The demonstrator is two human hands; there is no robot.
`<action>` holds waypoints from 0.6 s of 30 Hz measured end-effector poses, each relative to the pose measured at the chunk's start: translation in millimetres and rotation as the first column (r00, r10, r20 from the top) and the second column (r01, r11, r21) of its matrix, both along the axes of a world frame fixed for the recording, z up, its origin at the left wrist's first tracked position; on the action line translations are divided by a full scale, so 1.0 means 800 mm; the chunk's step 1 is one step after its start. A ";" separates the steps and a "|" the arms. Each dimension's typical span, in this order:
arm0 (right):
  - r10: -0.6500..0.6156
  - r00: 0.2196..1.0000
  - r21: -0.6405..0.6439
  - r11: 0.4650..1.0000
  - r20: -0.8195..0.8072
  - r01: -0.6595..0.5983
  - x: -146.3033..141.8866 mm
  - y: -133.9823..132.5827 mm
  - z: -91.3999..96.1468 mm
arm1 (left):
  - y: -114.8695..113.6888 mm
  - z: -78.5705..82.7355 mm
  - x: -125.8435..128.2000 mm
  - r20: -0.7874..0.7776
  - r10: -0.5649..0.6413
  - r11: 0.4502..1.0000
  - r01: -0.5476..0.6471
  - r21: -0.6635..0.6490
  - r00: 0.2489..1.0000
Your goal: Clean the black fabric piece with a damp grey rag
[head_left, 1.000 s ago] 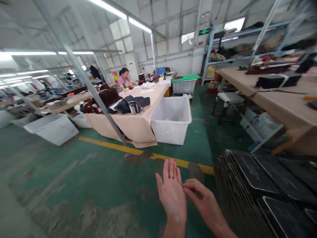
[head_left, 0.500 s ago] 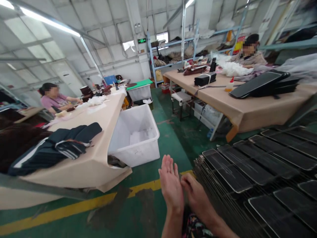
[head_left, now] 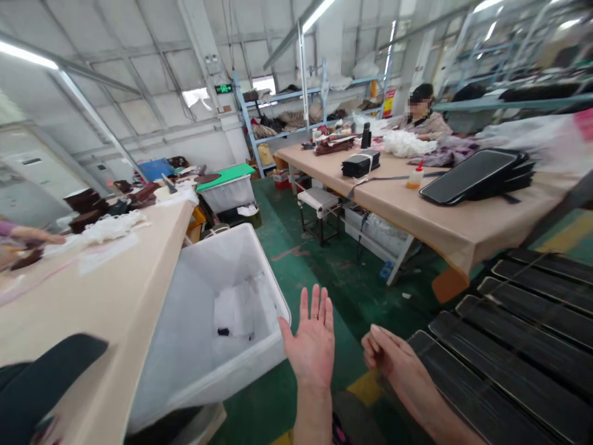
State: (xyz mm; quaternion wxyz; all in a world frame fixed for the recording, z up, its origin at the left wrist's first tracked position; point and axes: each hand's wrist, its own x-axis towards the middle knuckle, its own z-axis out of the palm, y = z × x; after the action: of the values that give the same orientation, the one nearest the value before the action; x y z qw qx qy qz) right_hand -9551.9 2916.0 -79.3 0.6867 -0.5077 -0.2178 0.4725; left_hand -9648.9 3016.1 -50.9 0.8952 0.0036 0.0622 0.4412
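Note:
My left hand is held out palm up, fingers stretched and thumb spread. It holds nothing, and a thin ring shows on one finger. To its right is my right hand, its fingers curled in and the thumb against them; no object shows in it. The two hands are apart. Close to the left of my left hand stands a large white plastic bin with some white sheets and a small dark piece inside. Beyond my right hand lie rows of black, light-edged flat panels.
A cloth-covered table runs along the left. The right table carries black padded pieces, a red-capped bottle and a bundled black stack. A stool stands by it. A co-worker sits behind.
My hands have moved apart, and my left thumb has spread outward. The view has swung right and come nearer the white bin. The left co-worker is now mostly out of view.

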 end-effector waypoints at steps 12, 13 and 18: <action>0.018 0.930 -0.072 0.997 0.366 0.009 0.135 0.333 0.021 | 0.305 0.024 0.182 -0.231 -0.182 0.963 0.221 0.154 0.956; 0.036 0.939 -0.061 0.998 0.343 -0.016 0.152 0.355 0.021 | 0.327 0.020 0.197 -0.249 -0.174 0.958 0.222 0.182 0.953; 0.150 0.956 -0.041 0.989 0.250 -0.144 0.254 0.480 0.002 | 0.453 -0.002 0.294 -0.312 -0.098 0.926 0.202 0.318 0.945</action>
State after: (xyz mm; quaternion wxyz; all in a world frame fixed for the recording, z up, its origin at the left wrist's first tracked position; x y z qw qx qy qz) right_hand -9348.6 3299.6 -77.6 0.6105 -0.5539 -0.3354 0.4560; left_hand -9413.5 3378.6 -52.5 0.8930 0.2304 0.1141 0.3693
